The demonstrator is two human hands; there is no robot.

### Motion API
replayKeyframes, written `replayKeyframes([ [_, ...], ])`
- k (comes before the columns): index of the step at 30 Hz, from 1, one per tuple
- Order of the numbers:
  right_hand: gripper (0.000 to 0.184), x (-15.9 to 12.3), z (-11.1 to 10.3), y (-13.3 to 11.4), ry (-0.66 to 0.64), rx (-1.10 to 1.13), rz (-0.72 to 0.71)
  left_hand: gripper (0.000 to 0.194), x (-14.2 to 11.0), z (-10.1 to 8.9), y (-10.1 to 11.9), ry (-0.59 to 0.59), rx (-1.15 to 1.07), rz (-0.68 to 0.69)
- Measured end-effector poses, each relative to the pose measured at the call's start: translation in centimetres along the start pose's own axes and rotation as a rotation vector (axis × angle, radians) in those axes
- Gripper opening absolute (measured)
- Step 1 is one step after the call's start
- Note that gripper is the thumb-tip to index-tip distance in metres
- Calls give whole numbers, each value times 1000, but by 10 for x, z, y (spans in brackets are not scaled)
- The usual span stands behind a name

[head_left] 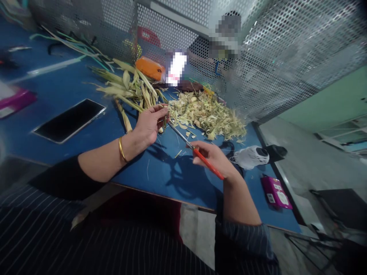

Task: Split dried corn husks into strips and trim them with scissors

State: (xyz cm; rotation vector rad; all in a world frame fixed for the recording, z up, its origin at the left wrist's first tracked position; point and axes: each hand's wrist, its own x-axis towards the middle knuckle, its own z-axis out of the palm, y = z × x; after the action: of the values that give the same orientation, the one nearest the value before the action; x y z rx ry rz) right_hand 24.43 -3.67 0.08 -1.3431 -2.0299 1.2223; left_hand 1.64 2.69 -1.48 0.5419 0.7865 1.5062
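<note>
My left hand (150, 122), with a gold bangle at the wrist, pinches a small piece of corn husk, mostly hidden by the fingers. In my right hand (213, 154) is a long, slim metal tool with a red handle (208, 164); whether it is scissors I cannot tell. Its silver shaft (180, 134) points up and left, and its tip meets the piece at my left fingers. Just behind my left hand lie long, pale dry corn husks (129, 88). A heap of small cut husk bits (209, 112) spreads to their right.
On the blue table (137, 172) lie a black phone (70, 120) and pink packets (277, 193) on both sides. An orange pack (150, 68) and a lit, blurred screen (176, 68) stand by the perforated metal partition (177, 26). White thread cone (249, 157) sits right. Someone is behind the partition.
</note>
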Motion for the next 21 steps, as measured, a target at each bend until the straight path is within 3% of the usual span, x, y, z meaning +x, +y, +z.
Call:
replayKeyframes([
  [7,61,7,7,1,176,-34,32,13,-7,5,-1,7,-32,36],
  [15,50,9,12,5,278,18,4,16,-13,7,-10,-3,-9,-22],
  [21,52,10,15,12,344,-46,-26,20,-18,9,-13,-29,38,-8],
])
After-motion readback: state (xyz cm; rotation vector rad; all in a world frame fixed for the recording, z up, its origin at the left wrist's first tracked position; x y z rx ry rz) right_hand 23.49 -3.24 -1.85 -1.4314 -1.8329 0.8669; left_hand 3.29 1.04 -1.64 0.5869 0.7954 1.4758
